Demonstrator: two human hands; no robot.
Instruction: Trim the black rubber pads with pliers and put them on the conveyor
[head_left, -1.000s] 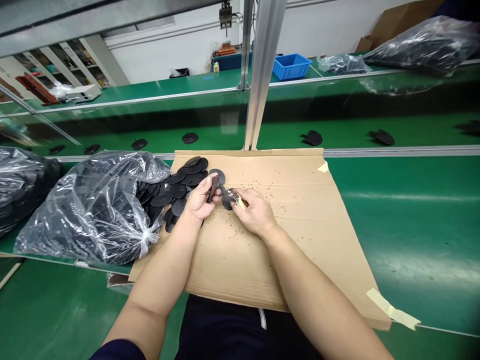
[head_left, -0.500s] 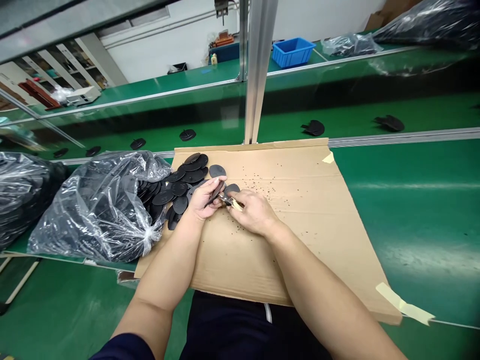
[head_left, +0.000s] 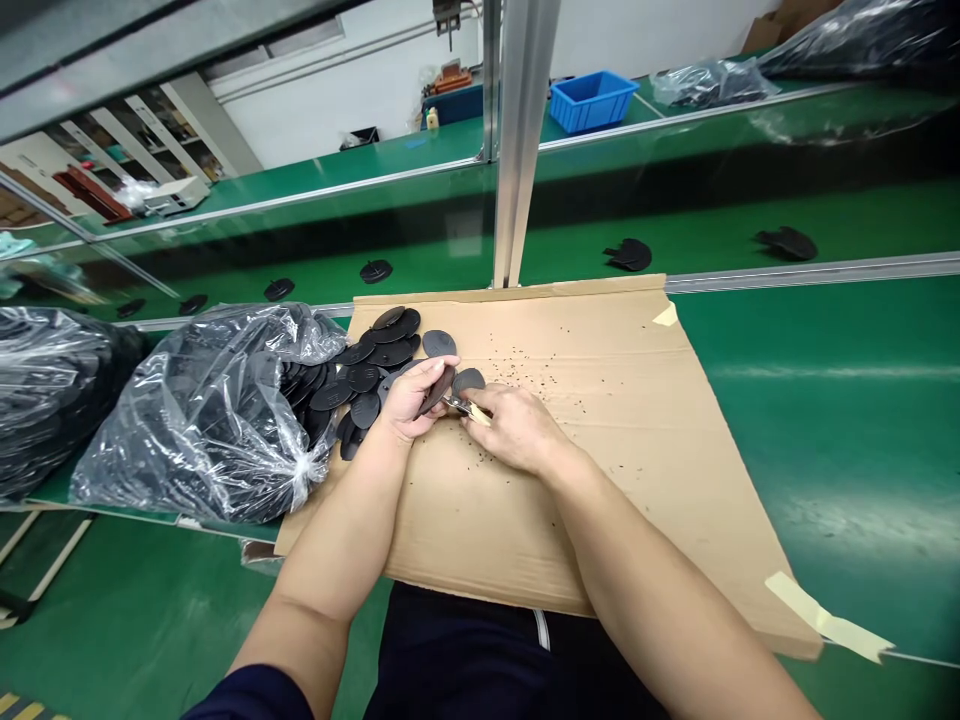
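My left hand (head_left: 411, 402) is closed on a round black disc (head_left: 437, 390), held tilted on edge above the cardboard. In my right hand (head_left: 514, 425) is a pair of cutting pliers (head_left: 459, 405) with pale-coloured handles, the metal jaws at the disc's edge. Just beyond the pliers a single dark disc (head_left: 469, 380) lies flat, and another grey disc (head_left: 439, 343) lies farther back. To the left of my left hand, a heap of black discs (head_left: 364, 378) spills from a clear plastic bag (head_left: 202, 420). Tiny black bits dot the cardboard.
A cardboard sheet (head_left: 637, 480) covers the green bench (head_left: 840, 400), taped at its right corner. A metal post (head_left: 517, 150) rises behind it. Several black parts lie along the green surface beyond, among them one piece (head_left: 628, 254). A blue bin (head_left: 592, 100) stands farther back.
The disc in my left hand has turned so that more of its face shows. The pliers have shifted slightly with my right hand. The whole view has moved a little.
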